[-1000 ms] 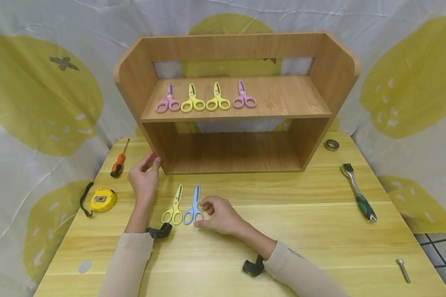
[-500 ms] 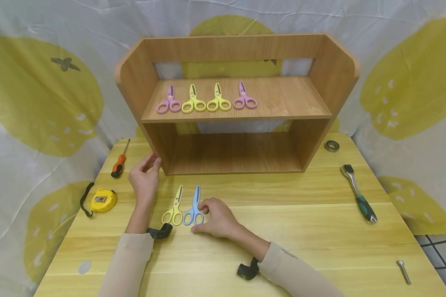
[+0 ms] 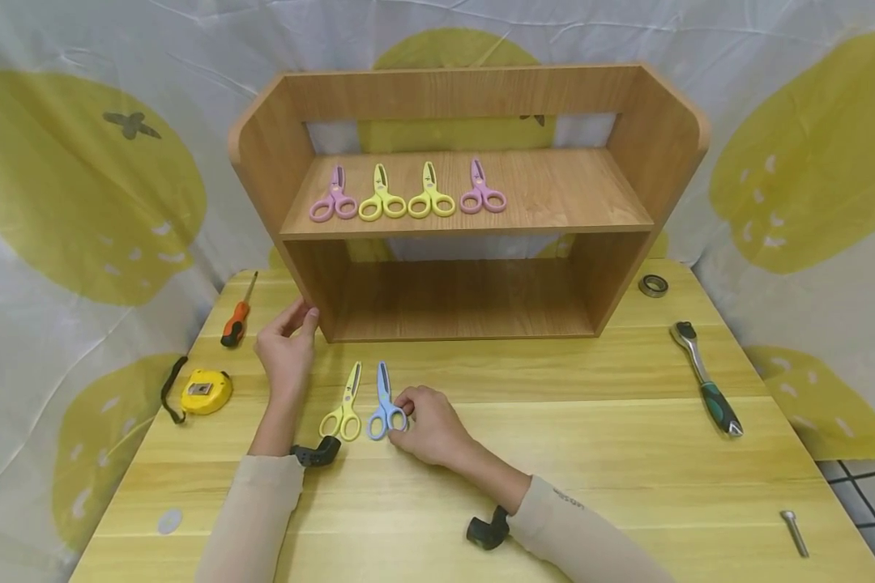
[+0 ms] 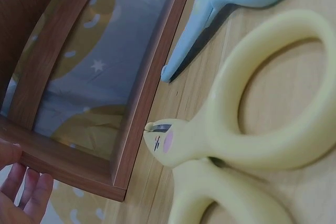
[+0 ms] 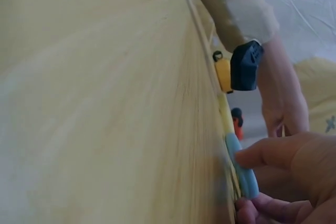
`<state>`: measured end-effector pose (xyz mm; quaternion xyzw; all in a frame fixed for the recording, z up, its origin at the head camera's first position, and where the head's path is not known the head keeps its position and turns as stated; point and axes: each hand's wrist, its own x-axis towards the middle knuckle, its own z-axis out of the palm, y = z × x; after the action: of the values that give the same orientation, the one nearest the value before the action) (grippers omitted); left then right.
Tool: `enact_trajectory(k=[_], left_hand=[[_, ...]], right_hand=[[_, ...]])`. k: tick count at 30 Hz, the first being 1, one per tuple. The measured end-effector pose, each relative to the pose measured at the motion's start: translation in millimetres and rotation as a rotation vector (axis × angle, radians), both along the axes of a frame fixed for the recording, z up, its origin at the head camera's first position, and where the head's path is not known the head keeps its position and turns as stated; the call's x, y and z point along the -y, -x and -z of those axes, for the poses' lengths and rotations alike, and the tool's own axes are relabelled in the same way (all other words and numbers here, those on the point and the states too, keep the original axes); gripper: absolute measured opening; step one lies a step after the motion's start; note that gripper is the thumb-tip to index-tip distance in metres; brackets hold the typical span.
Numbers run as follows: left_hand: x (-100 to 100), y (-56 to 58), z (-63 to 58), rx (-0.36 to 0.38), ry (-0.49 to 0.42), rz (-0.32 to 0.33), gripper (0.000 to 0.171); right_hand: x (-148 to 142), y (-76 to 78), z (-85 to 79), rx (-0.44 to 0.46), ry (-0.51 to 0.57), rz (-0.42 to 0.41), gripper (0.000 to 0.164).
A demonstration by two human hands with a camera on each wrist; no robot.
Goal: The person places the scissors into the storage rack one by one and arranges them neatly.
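Blue scissors (image 3: 386,402) now turned slightly, right hand (image 3: 433,425) pinching them, left hand (image 3: 288,350) gripping shelf (image 3: 561,193)

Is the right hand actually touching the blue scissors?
Touching. The right wrist view shows the right hand with its thumb against the handle of the blue scissors.

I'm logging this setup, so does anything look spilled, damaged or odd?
Nothing stands out: no spill or damage shows, the four scissors on the upper shelf lie in a row, and the right hand pinches the blue scissors.
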<state>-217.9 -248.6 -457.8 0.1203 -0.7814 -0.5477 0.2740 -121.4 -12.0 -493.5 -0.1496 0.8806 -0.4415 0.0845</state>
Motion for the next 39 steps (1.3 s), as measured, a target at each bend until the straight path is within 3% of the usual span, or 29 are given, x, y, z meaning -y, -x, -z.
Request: enact_trajectory(k=[8, 19, 23, 30, 39], left_hand=[[0.1, 0.4, 0.0, -0.001, 0.003, -0.006, 0.029], [0.2, 2.0, -0.2, 0.019, -0.008, -0.01, 0.029], [-0.1, 0.6, -0.8, 0.023, -0.019, -0.006, 0.029], [0.7, -0.9, -0.2, 0.036, -0.027, -0.012, 0.029], [-0.7, -0.5, -1.2, 0.021, -0.023, -0.008, 0.028]], right_hand=[[-7.6, 0.0, -3.7, 0.058, 0.166, -0.007, 0.038], [-32.0, 3.1, -13.9, 0.045, 0.197, -0.006, 0.039], [-45.3, 3.4, -22.2, 0.032, 0.254, 0.013, 0.04], [-68.6, -3.6, -54.2, -0.009, 0.358, 0.056, 0.04], [-114.2, -8.3, -115.5, -0.202, 0.438, 0.072, 0.039]])
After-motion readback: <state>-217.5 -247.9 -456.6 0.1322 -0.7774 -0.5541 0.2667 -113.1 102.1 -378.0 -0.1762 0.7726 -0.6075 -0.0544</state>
